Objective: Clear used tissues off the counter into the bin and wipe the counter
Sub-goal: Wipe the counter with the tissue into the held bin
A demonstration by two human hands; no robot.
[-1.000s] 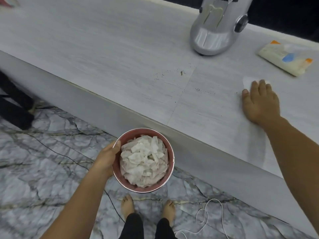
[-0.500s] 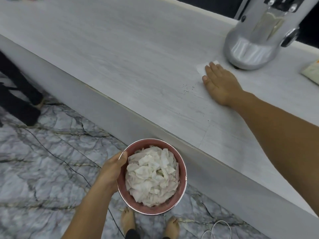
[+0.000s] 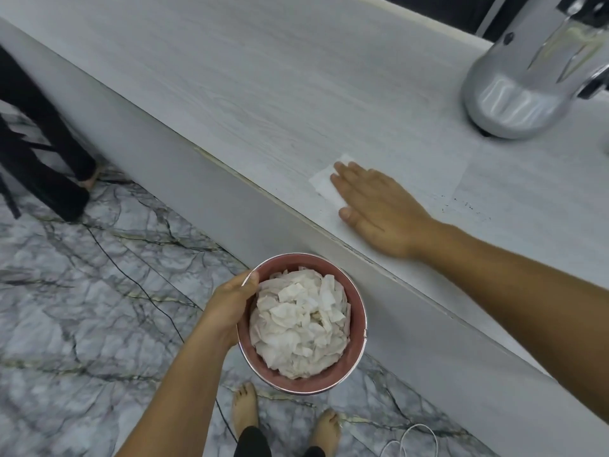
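A round pink bin (image 3: 357, 311) packed with crumpled white tissues (image 3: 298, 324) hangs just below the counter's front edge, my left hand (image 3: 230, 305) gripping its rim with the thumb inside. On the pale grey counter (image 3: 263, 94) my right hand (image 3: 379, 206) lies flat, fingers together, pressing a white tissue (image 3: 324, 181) onto the surface close to the front edge. Only the tissue's left part shows past my fingertips. A few dark crumbs (image 3: 468, 206) remain right of my hand.
A shiny silver appliance (image 3: 527, 84) stands at the counter's back right. Below is a marble floor (image 3: 82, 308) with a black cable and a white cable; my bare feet (image 3: 245, 410) stand beneath the bin. Dark chair legs (image 3: 39, 166) are at the left.
My right hand has slid the tissue leftwards across the counter and towards the front edge, away from the silver appliance. The bin stays held in my left hand.
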